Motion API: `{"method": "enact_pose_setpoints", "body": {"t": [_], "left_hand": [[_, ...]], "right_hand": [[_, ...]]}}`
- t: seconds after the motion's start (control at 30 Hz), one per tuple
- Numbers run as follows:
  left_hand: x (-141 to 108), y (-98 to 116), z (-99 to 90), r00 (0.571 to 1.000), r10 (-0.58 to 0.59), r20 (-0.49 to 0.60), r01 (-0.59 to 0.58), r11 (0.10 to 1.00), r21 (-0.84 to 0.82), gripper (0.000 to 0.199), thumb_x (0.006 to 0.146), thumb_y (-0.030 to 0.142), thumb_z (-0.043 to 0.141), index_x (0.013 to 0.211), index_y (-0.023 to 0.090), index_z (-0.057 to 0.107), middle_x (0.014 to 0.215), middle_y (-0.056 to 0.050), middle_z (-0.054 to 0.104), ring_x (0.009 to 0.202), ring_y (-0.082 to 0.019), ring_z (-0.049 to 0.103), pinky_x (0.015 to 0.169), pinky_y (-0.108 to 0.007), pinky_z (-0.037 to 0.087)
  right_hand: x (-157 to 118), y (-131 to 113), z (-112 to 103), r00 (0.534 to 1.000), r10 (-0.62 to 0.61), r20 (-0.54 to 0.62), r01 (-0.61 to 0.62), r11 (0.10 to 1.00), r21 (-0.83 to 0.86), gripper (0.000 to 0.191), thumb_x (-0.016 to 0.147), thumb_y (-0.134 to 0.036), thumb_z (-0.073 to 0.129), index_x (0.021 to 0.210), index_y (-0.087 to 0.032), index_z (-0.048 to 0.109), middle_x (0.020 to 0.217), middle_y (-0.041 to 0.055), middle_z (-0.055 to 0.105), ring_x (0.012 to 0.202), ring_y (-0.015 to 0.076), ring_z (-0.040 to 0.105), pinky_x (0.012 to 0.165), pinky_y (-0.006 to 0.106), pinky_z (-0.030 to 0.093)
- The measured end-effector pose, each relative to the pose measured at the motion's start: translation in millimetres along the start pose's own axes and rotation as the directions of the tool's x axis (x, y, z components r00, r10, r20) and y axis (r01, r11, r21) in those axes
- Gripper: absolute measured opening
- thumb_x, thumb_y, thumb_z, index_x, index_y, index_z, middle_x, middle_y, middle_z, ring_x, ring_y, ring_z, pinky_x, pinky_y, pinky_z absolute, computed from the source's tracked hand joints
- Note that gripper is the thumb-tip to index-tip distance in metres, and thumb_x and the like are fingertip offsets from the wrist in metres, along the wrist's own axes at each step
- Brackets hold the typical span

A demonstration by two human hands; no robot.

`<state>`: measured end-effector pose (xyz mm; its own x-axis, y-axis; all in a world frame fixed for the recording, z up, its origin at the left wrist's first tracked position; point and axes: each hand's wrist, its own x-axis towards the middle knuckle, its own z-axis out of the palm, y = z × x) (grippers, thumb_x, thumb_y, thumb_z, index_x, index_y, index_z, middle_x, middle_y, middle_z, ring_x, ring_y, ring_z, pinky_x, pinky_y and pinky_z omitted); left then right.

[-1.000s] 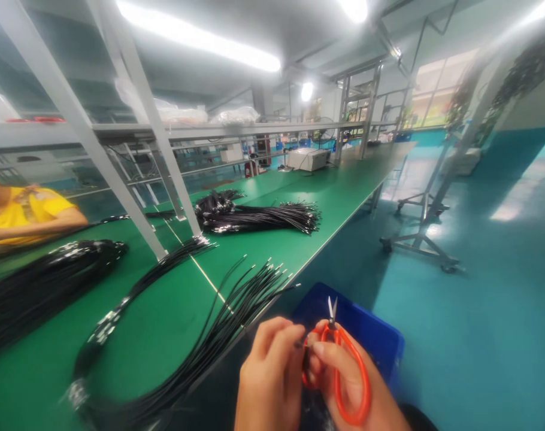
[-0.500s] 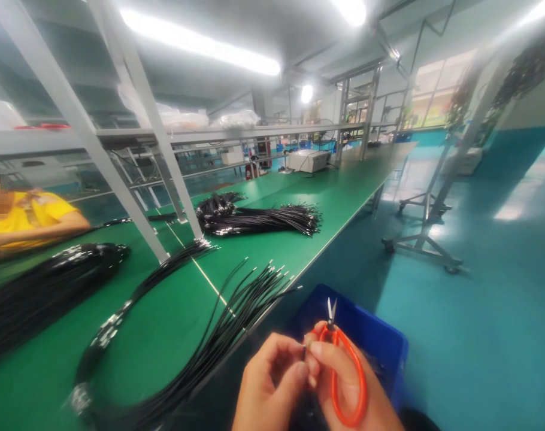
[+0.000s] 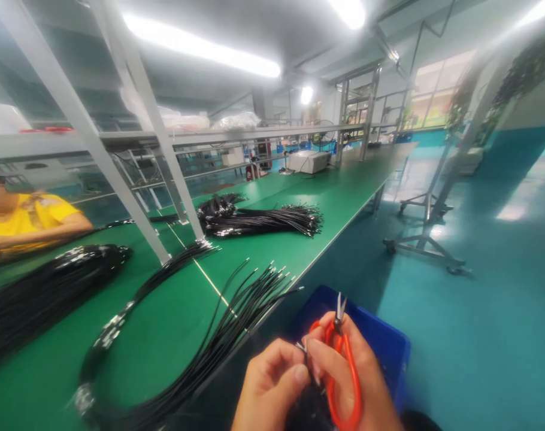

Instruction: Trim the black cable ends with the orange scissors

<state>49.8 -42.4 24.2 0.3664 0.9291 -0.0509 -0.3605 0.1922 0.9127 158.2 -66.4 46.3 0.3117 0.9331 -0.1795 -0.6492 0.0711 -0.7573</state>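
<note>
At the lower middle of the head view my left hand (image 3: 270, 383) is closed, thumb and index finger pinching a short piece of thin black cable (image 3: 306, 358) with pale ends. My right hand (image 3: 366, 371) is wrapped around a pair of scissors (image 3: 338, 324) with orange-red handles, blades pointing up and slightly parted. Its thumb and fingertip also touch the cable piece, so both hands meet there. To the left, the loose ends of a long black cable bundle (image 3: 236, 320) fan out along the table edge.
Below my hands stands a blue bin (image 3: 396, 341). The green table (image 3: 164, 353) carries a second cable bundle (image 3: 272, 219) and a thick coil (image 3: 43, 299). Metal posts (image 3: 182, 173) rise from it. Across it sits a person in yellow (image 3: 52, 212). A wheeled stand (image 3: 427, 245) is on the right.
My right hand has turned a little, and the scissors have shifted slightly right and tilted that way. More of the cable piece shows between my fingertips.
</note>
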Motion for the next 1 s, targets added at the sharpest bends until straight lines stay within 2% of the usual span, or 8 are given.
{"method": "enact_pose_setpoints", "body": {"t": [0.13,0.27,0.37,0.5,0.63,0.8,0.9,1.0], "left_hand": [[0,0,3.3,0.996,0.005,-0.094,-0.008,1.0,-0.024,0.031,0.06,0.038,0.083,0.061,0.014,0.064,0.056,0.002,0.062,0.05,-0.008,0.048,0.05,-0.017,0.038],[0,0,3.0,0.994,0.035,-0.103,-0.031,0.999,0.038,0.033,0.061,0.04,0.082,0.061,0.013,0.062,0.055,0.002,0.059,0.049,-0.007,0.044,0.051,-0.017,0.036],[1,0,-0.7,0.997,0.028,-0.067,-0.021,0.994,0.106,0.033,0.065,0.041,0.079,0.063,0.014,0.061,0.054,0.004,0.055,0.05,-0.007,0.043,0.05,-0.017,0.035],[0,-2,-5.5,1.0,0.005,-0.002,-0.004,0.978,0.207,0.027,0.071,0.037,0.074,0.068,0.014,0.061,0.059,0.002,0.057,0.055,-0.009,0.046,0.053,-0.018,0.037],[-2,-3,1.0,0.996,0.061,-0.065,-0.04,0.958,0.282,0.019,0.074,0.031,0.069,0.07,0.014,0.06,0.061,0.002,0.058,0.054,-0.01,0.047,0.053,-0.019,0.039],[0,4,13.0,0.951,0.252,-0.181,-0.173,0.915,0.365,0.012,0.073,0.026,0.068,0.079,0.017,0.064,0.071,0.001,0.06,0.065,-0.015,0.056,0.062,-0.023,0.045],[5,7,12.9,0.968,0.211,-0.135,-0.156,0.93,0.333,0.011,0.073,0.025,0.069,0.069,0.015,0.066,0.067,-0.001,0.061,0.064,-0.015,0.056,0.062,-0.023,0.045],[8,4,11.8,0.986,0.09,-0.142,-0.075,0.992,0.103,0.016,0.07,0.028,0.074,0.065,0.015,0.065,0.061,0.001,0.062,0.057,-0.012,0.054,0.057,-0.021,0.044]], "right_hand": [[0,6,-10,0.984,-0.174,-0.035,0.165,0.968,-0.189,0.023,0.066,-0.026,0.077,0.078,-0.023,0.058,0.059,-0.0066,0.06,0.048,0.0077,0.048,0.046,0.016,0.039],[4,5,-17,0.936,-0.351,0.009,0.335,0.886,-0.322,0.015,0.068,-0.024,0.072,0.077,-0.026,0.061,0.071,-0.0044,0.066,0.058,0.0109,0.057,0.055,0.019,0.047],[7,5,-21,0.91,-0.391,0.141,0.41,0.789,-0.458,0.016,0.07,-0.019,0.069,0.082,-0.027,0.062,0.079,-0.0016,0.07,0.067,0.0147,0.064,0.06,0.021,0.05],[10,11,-26,0.854,-0.453,0.256,0.513,0.645,-0.567,0.013,0.076,-0.018,0.064,0.083,-0.028,0.059,0.07,-0.0041,0.067,0.061,0.014,0.066,0.057,0.02,0.052],[8,18,-29,0.818,-0.53,0.224,0.531,0.546,-0.648,0.015,0.075,-0.019,0.065,0.085,-0.028,0.058,0.069,-0.004,0.068,0.058,0.0143,0.066,0.055,0.019,0.052],[3,25,-22,0.789,-0.596,0.15,0.528,0.531,-0.663,0.011,0.076,-0.023,0.06,0.084,-0.03,0.057,0.067,-0.0062,0.067,0.057,0.0129,0.065,0.056,0.018,0.051],[2,29,-21,0.758,-0.641,0.12,0.527,0.494,-0.691,0.012,0.076,-0.024,0.06,0.086,-0.031,0.057,0.069,-0.0066,0.069,0.06,0.0124,0.066,0.059,0.018,0.05],[3,31,-25,0.741,-0.655,0.151,0.547,0.457,-0.701,0.012,0.077,-0.025,0.061,0.087,-0.031,0.057,0.071,-0.0059,0.07,0.061,0.0125,0.068,0.061,0.017,0.051]]}}
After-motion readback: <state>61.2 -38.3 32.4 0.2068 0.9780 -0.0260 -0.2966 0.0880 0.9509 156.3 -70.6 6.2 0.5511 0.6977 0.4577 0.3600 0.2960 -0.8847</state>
